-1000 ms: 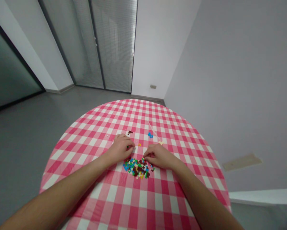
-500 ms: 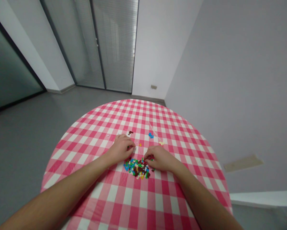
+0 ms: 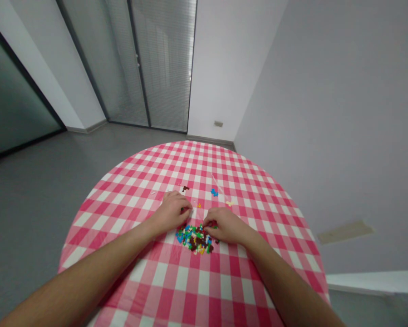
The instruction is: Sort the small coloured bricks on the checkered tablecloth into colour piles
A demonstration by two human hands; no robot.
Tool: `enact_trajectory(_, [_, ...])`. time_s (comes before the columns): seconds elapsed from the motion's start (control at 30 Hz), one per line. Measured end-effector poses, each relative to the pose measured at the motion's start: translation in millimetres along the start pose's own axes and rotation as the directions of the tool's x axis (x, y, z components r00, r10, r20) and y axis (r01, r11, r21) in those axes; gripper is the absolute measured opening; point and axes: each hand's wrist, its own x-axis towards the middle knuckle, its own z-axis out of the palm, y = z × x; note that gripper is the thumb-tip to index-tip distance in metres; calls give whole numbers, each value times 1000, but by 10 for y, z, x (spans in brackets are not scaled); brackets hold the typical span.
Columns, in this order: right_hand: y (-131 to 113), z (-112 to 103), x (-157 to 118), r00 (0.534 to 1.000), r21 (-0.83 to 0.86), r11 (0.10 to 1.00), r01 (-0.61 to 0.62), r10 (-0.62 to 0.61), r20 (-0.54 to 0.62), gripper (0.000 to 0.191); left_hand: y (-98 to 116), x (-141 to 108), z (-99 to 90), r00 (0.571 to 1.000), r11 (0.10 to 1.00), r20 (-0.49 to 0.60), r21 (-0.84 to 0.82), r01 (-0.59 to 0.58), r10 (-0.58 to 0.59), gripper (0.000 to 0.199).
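A heap of small mixed-colour plastic building pieces lies on the checked tablecloth between my forearms. My right hand is at the heap's upper right edge, thumb and fingertips pinched together; whatever is between them is too small to name. Just beyond the heap's upper left side rests my left hand, its fingers curled and the thumb close to the index finger. What it holds, if anything, is hidden. Beyond the hands lie brown pieces, blue pieces, a small yellow piece and pale yellow pieces.
The round table wears a red-and-white checked cloth. A small clear piece lies left of my left hand. Behind the table stand a glass partition and a white wall, with another wall on the right.
My right hand's fingertips have shifted slightly left at the edge of the heap. My left hand stays where it was.
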Motion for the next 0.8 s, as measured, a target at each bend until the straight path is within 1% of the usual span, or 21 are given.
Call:
enact_trajectory(0.27, [50,-19,5,1000,25,1000,6,-5,-26,13,26,1,-19,1000,1000,-2,-4,7,-7,16])
enact_trajectory(0.37, [54,-26,30,995,7,1000,-17,18,-96,14,25,0,-17,1000,1000,-2,-2,5,-5,16])
enact_trajectory(0.43, [55,-11,65,985,-21,998,-66,61,-164,14,20,0,-13,1000,1000,-3,-1,3,-3,16])
enact_trajectory(0.5, [62,16,106,974,-57,992,-108,95,-204,15,16,-1,-10,1000,1000,-3,0,1,-1,15])
enact_trajectory(0.67, [94,45,139,975,-154,978,-141,111,-193,20,10,-1,-15,1000,1000,0,-5,4,-4,15])
enact_trajectory(0.8, [124,8,97,964,-118,984,-132,99,-248,20,15,4,-29,1000,1000,9,-1,16,-16,15])
